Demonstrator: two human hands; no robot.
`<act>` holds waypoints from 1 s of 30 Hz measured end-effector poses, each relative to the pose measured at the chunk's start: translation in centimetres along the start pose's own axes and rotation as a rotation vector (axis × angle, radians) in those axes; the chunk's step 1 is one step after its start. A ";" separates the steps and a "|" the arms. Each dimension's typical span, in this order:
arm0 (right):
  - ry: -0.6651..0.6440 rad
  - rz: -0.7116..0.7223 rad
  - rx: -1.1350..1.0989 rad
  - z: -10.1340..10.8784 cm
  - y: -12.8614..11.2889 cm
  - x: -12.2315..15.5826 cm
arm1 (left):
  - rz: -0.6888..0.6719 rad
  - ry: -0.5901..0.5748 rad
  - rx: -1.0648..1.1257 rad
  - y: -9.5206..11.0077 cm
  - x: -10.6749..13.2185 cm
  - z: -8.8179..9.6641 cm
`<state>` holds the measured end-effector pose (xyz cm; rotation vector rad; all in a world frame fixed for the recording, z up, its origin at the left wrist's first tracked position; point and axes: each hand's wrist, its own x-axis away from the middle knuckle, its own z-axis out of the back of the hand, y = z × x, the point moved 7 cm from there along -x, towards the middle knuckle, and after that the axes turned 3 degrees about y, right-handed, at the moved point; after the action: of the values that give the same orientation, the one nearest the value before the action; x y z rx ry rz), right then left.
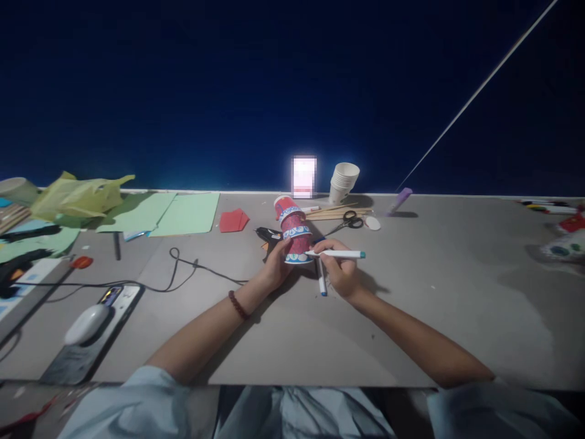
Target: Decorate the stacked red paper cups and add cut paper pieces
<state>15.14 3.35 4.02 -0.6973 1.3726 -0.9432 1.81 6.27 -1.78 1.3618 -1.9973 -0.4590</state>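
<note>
My left hand (276, 266) is closed around the lower part of a decorated stack of paper cups (296, 228), coloured red and pink with blue and white patterned bands. The stack leans with its top tilted to the left. In my right hand (342, 272) is a white marker (342, 253) with a teal end, its tip at the lowest cup. A second marker (322, 281), white with a blue end, lies on the table between my hands. Just behind my left hand rests a black glue gun (269, 236), partly hidden by the hand and cups.
Beyond the cups stand a lit screen (304, 177) and stacked white paper cups (343, 182). Scissors (351, 220), wooden sticks (338, 213), and a purple glue stick (400, 200) lie nearby. Leftward are red paper (233, 220), green sheets (187, 213), a black cable (176, 268), and a phone (75, 361).
</note>
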 end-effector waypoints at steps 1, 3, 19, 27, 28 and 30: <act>-0.003 0.005 0.005 0.0 -0.1 0.0 | -0.001 0.004 0.002 0.0 0.0 0.0; -0.003 0.006 0.007 0.0 -0.1 0.0 | -0.002 0.003 0.006 0.0 0.0 0.0; -0.017 0.009 -0.089 -0.2 -0.1 0.0 | 0.001 0.006 0.010 0.0 -0.1 -0.1; 0.005 0.000 -0.123 -0.2 0.0 0.0 | 0.005 -0.008 0.005 0.0 -0.1 -0.1; 0.008 0.001 -0.140 -0.3 -0.2 -0.1 | 0.006 -0.010 0.004 0.0 -0.1 -0.2; 0.014 -0.001 -0.164 -0.3 -0.3 -0.2 | 0.004 -0.010 0.004 0.0 -0.1 -0.2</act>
<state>14.83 3.39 4.35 -0.8159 1.4735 -0.8443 1.93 6.36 -1.69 1.3602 -2.0093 -0.4606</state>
